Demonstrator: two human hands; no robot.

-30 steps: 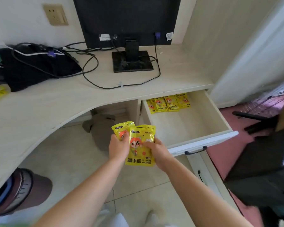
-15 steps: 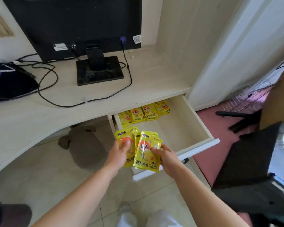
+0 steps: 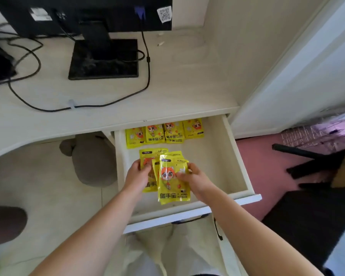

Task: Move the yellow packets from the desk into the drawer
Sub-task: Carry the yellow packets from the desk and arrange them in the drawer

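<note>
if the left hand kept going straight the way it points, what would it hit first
Probably the row of packets at the back of the drawer, past the bundle the left hand holds; its height above them is unclear.

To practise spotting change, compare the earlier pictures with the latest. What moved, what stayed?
The left hand and right hand carried the held packets forward, from over the floor to above the open drawer, still gripping them. The row of packets at the drawer's back stayed put; the drawer stayed open.
</note>
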